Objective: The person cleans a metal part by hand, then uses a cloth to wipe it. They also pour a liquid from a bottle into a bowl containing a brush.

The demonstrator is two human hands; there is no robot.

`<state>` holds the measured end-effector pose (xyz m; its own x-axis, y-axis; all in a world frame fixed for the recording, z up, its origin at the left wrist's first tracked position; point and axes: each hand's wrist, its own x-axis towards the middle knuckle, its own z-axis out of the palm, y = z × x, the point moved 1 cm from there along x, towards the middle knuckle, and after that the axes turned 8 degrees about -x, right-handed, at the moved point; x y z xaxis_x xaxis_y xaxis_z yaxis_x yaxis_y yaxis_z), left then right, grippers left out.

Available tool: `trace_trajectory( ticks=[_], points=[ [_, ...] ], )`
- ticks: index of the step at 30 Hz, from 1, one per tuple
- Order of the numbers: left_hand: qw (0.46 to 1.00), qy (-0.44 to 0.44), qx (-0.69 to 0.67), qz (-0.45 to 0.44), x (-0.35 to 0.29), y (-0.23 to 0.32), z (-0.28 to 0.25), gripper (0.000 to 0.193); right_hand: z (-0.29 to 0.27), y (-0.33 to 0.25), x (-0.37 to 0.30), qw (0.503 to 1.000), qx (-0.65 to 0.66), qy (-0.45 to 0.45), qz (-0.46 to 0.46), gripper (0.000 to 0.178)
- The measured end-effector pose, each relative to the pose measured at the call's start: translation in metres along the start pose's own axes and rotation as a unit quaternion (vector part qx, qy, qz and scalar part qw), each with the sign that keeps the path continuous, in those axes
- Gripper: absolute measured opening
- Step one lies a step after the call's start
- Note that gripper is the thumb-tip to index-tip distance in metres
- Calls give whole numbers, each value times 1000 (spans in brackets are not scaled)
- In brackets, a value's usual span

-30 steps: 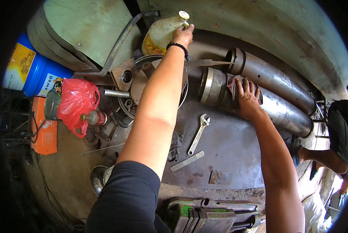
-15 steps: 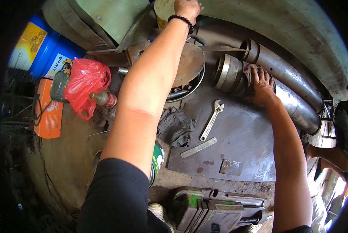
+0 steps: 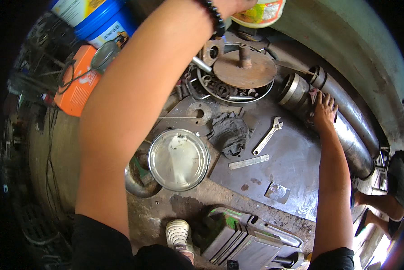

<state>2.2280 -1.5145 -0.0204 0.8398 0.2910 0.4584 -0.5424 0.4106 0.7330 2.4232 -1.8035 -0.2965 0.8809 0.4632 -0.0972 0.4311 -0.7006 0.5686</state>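
My left hand, partly cut off by the upper edge, is closed at the rim of a tub with a yellow-green and orange label. A black bead bracelet circles that wrist. On the right, my right hand lies with fingers spread over a dark metal pipe. A reddish rag sits on the pipe against its fingers. Below the tub, a round rusty plate with a stub rests over a basin of metal parts. An adjustable wrench and a flat metal strip lie on sheet metal.
An open round tin stands beside a crumpled dark cloth. Near my feet is a heavy bench vise. Blue buckets and an orange machine stand at left. Another person's leg shows at right.
The view has shifted, so most things sit further right. The tub has moved right with my left hand, past the rusty plate. The open tin has come into view. My right hand stays on the pipe.
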Motion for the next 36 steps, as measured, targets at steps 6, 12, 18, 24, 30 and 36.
trace_trajectory(
  ticks=[6, 12, 18, 24, 30, 36],
  points=[
    [996, -33, 78, 25, -109, 73, 33, 20, 6, -7, -18, 997, 53, 47, 1, 105],
    [988, 68, 135, 16, -240, 117, 54, 23, -23, 5, -62, 983, 139, 121, 10, 106],
    [970, 167, 174, 24, -347, 159, 99, 27, -150, -22, -230, 672, 597, 346, -268, 49],
    [955, 241, 167, 42, -415, 181, 131, 31, -301, -91, -400, 480, 634, 384, -470, 53],
    [883, 326, 337, -9, -473, 196, 96, 31, -340, -161, -471, 599, 550, 363, -456, 37],
    [961, 238, 133, 36, -488, 218, 38, 31, -368, -237, -444, 549, 616, 253, -506, 26]
  ],
)
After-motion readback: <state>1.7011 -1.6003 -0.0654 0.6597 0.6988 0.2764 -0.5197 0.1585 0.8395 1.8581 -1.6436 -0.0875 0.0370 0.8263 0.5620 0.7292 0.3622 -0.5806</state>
